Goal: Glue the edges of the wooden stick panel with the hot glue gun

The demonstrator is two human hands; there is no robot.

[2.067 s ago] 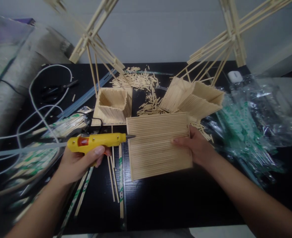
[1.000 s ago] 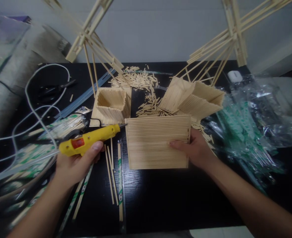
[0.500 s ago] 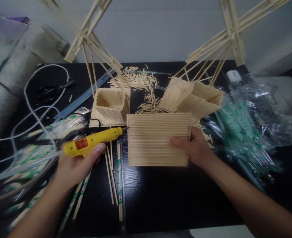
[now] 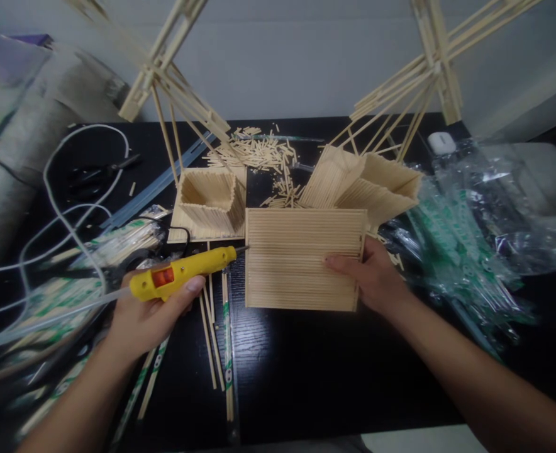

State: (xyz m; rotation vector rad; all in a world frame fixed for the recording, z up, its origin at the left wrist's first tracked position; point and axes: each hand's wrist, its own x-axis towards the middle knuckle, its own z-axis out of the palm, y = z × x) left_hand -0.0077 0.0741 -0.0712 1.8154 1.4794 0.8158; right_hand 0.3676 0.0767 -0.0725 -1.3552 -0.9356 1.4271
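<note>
My left hand (image 4: 148, 314) is wrapped round a yellow glue gun (image 4: 183, 272), whose nozzle touches the left edge of a flat panel of glued wooden sticks (image 4: 297, 258). A clear glue stick pokes out of the gun's back toward the left. My right hand (image 4: 377, 277) grips the panel's right edge, thumb on top, holding it tilted above the black table (image 4: 316, 377).
Behind the panel stand an open stick box (image 4: 209, 201) and a slanted stick structure (image 4: 367, 182), with cut stick bits (image 4: 263, 151) between. Tall stick frames rise at the back. Wrapped chopsticks (image 4: 117, 242), a white cable (image 4: 61, 207) and scissors (image 4: 99, 173) lie left; plastic wrappers (image 4: 467, 239) lie right.
The panel has tipped up more toward me and shifted slightly right and back. The glue gun's nozzle stays at its left edge, having slid along that edge.
</note>
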